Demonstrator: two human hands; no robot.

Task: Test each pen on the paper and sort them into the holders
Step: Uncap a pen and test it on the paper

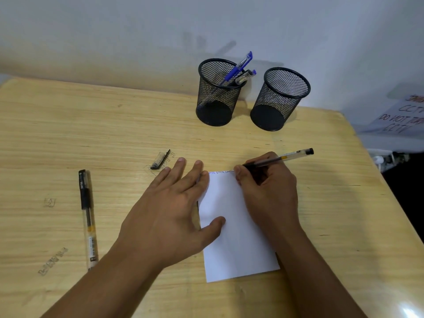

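Observation:
A white sheet of paper [236, 237] lies on the wooden table [91, 134], with a line of small writing along its top edge. My left hand [169, 214] lies flat with fingers spread, pinning the paper's left side. My right hand [268, 191] grips a clear black-ink pen [284, 157] with its tip at the paper's top edge. The pen's loose cap [160, 159] lies just beyond my left fingers. A capped black pen [87, 216] rests at the left. Two black mesh holders stand at the back: the left holder [218, 92] contains several pens, the right holder [280, 99] looks empty.
A white wall rises right behind the holders. At the far right, off the table's edge, hangs a paper sign [399, 118] with handwritten letters. The table's right edge runs diagonally close to my right forearm.

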